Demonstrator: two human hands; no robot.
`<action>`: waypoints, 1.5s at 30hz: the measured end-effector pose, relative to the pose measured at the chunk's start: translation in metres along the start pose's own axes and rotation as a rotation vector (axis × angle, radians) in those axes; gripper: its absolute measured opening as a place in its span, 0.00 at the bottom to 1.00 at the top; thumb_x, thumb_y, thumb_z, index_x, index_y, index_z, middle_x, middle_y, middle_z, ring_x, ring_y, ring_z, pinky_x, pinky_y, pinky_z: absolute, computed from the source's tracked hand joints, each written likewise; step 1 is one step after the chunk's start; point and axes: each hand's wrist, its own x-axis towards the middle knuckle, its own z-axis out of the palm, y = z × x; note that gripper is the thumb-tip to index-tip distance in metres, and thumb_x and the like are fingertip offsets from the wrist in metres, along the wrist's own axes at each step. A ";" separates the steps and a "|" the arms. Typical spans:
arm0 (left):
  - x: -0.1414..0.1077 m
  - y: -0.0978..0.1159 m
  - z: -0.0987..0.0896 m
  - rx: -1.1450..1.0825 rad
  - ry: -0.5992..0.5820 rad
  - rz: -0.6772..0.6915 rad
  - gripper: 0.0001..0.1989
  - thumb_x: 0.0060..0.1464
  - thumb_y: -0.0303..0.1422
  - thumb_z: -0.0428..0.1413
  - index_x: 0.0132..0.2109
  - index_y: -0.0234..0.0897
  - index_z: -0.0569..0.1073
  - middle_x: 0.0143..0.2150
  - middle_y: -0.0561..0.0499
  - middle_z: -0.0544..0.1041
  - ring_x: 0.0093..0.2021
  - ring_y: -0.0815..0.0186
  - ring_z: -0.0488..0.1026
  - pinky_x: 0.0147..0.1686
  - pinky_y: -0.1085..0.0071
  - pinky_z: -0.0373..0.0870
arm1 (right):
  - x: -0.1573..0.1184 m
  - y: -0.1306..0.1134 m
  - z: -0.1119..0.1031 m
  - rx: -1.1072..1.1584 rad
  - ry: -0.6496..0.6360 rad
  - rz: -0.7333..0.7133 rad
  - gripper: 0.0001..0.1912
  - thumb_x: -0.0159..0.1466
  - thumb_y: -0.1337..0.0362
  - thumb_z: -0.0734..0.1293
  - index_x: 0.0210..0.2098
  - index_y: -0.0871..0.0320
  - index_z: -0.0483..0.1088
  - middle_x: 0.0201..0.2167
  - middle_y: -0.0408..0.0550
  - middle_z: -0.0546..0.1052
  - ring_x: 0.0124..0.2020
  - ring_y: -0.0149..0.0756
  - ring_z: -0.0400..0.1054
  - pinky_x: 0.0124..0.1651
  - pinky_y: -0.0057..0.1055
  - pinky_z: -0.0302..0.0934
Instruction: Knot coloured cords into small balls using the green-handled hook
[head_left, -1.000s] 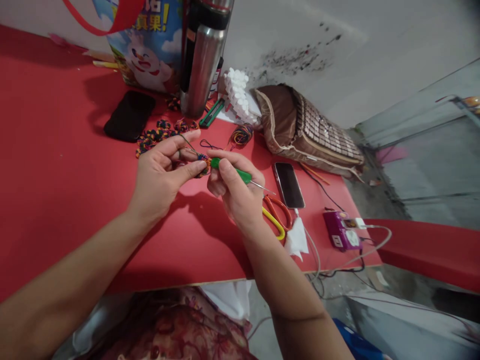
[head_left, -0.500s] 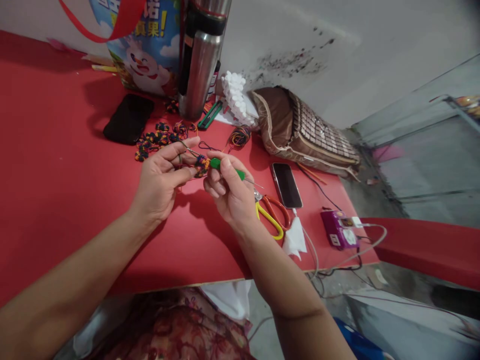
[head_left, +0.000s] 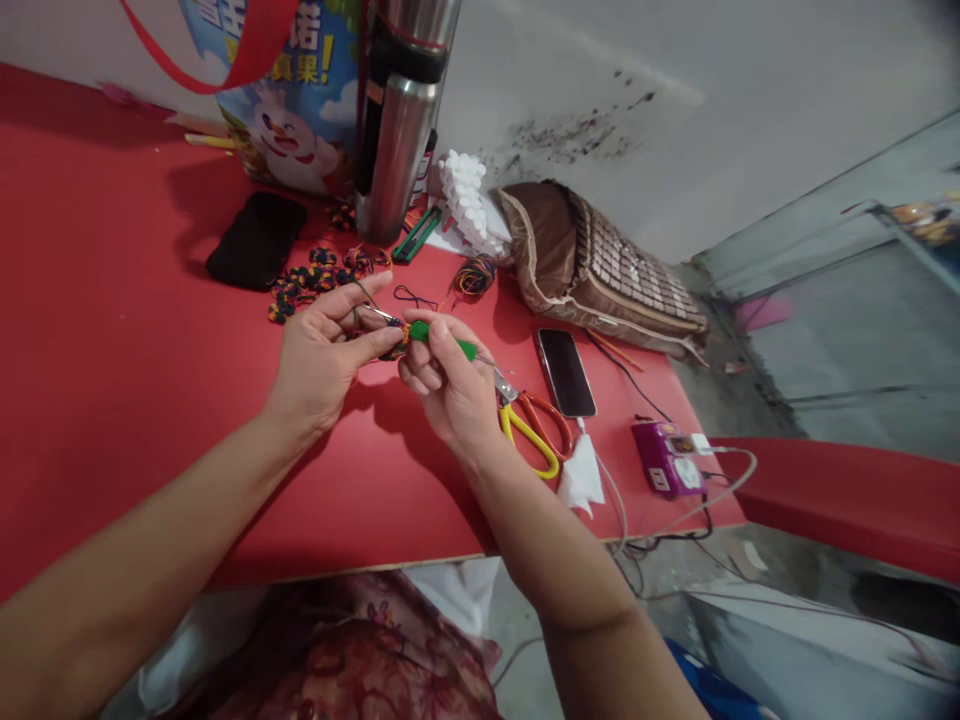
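Observation:
In my right hand [head_left: 455, 375] is a green-handled crochet hook [head_left: 444, 340], its thin metal shaft pointing left. My left hand [head_left: 322, 350] pinches a small crocheted piece [head_left: 394, 348] of dark, orange and purple yarn. A strand loops over the raised left index finger. The hook's tip lies at the upper edge of the piece, partly hidden by fingers. Behind my left hand, a heap of knotted multicoloured crochet pieces [head_left: 300, 283] rests on the red table [head_left: 150, 400]. Farther back sits a small ball of matching yarn [head_left: 474, 276].
Yellow-and-red-handled scissors [head_left: 534, 430] and a charging phone [head_left: 567, 372] lie right of my hands. A steel thermos [head_left: 397, 140], green box cutter [head_left: 417, 236], black pouch [head_left: 257, 240] and printed bag [head_left: 292, 120] stand or lie behind. A brown cushion [head_left: 600, 265] and purple power box [head_left: 667, 458] are rightward.
My right hand and the crochet hook have shifted slightly left, closer to my left hand. The left thumb now reaches farther over the crocheted piece. The view has turned slightly.

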 end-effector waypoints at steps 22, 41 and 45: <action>-0.003 0.001 0.000 -0.259 0.024 -0.212 0.20 0.42 0.15 0.74 0.43 0.36 0.86 0.27 0.58 0.80 0.28 0.74 0.77 0.32 0.81 0.75 | -0.006 0.013 -0.013 -1.001 -0.114 -0.927 0.13 0.81 0.63 0.66 0.62 0.51 0.76 0.49 0.47 0.88 0.43 0.33 0.81 0.48 0.33 0.77; 0.008 0.015 -0.007 -0.214 0.029 -0.251 0.21 0.45 0.11 0.71 0.46 0.31 0.88 0.26 0.57 0.78 0.26 0.77 0.74 0.26 0.84 0.67 | -0.006 0.017 -0.009 -0.309 -0.006 -0.332 0.14 0.74 0.50 0.75 0.52 0.50 0.84 0.23 0.35 0.67 0.21 0.26 0.59 0.26 0.30 0.61; 0.009 0.018 -0.005 -0.190 0.053 -0.249 0.20 0.45 0.10 0.69 0.44 0.32 0.89 0.24 0.57 0.77 0.24 0.77 0.72 0.24 0.85 0.65 | -0.007 0.013 -0.006 -0.277 0.003 -0.322 0.12 0.73 0.52 0.76 0.50 0.50 0.85 0.23 0.35 0.67 0.20 0.25 0.58 0.25 0.29 0.61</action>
